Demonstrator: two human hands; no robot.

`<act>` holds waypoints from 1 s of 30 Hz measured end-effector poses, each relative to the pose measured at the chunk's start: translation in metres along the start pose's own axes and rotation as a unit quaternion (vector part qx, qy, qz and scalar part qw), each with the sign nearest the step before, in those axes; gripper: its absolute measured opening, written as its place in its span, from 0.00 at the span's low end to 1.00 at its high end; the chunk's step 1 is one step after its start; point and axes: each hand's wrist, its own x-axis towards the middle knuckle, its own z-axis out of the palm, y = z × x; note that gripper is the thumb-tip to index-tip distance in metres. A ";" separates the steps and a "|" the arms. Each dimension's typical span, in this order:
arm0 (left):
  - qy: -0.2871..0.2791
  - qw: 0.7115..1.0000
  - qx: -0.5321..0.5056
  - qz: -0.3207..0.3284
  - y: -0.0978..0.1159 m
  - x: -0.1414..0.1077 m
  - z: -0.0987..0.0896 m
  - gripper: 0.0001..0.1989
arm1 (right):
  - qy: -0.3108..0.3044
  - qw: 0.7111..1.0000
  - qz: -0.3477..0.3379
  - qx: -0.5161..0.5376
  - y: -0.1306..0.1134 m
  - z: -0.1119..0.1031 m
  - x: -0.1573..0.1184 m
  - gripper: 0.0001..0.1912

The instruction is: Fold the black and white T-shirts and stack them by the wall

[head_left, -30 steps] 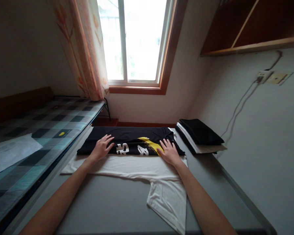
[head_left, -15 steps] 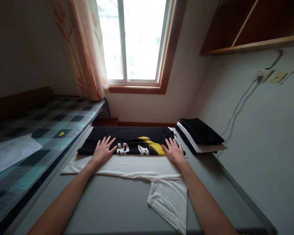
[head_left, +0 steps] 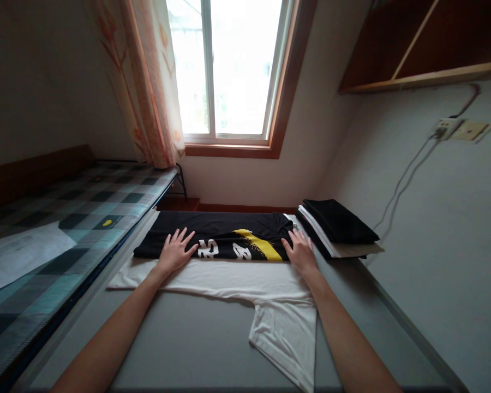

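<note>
A T-shirt lies sideways on the grey table, partly folded. Its black panel [head_left: 213, 224], with white lettering and a yellow stripe, covers the far side. The white part of the T-shirt [head_left: 229, 278] spreads nearer me, and one sleeve [head_left: 286, 333] points toward the table's front edge. My left hand [head_left: 177, 250] rests flat on the black fabric, left of the lettering, fingers spread. On the right end of the black panel, near the collar, lies my right hand [head_left: 300, 251], its fingers also apart. Neither hand grips the cloth.
A stack of folded clothes [head_left: 337, 226] sits at the table's far right, by the wall. On the left, a bed with a checked mattress [head_left: 118, 191] holds paper sheets [head_left: 28, 254]. A cable [head_left: 405, 174] hangs from the wall socket. The grey table [head_left: 200, 338] extends beneath the shirt.
My right hand has slid slightly right along the black fabric, uncovering more of the yellow stripe. My left hand stays in place on the shirt. The whole view has shifted a little.
</note>
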 end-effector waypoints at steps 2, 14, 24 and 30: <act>0.009 1.000 -0.009 0.016 -0.001 0.000 0.000 0.30 | -0.008 0.999 -0.038 0.017 -0.003 0.000 0.001 0.29; -0.012 0.998 -0.020 0.066 0.000 -0.003 0.004 0.30 | -0.132 0.987 -0.090 -0.030 -0.021 0.003 -0.008 0.33; -0.027 0.997 -0.024 0.064 0.001 -0.003 0.001 0.31 | -0.136 0.985 -0.101 -0.029 -0.019 0.004 -0.007 0.33; -0.026 0.991 -0.054 0.120 -0.003 -0.004 -0.006 0.41 | -0.121 0.987 -0.108 -0.001 -0.017 0.004 -0.006 0.32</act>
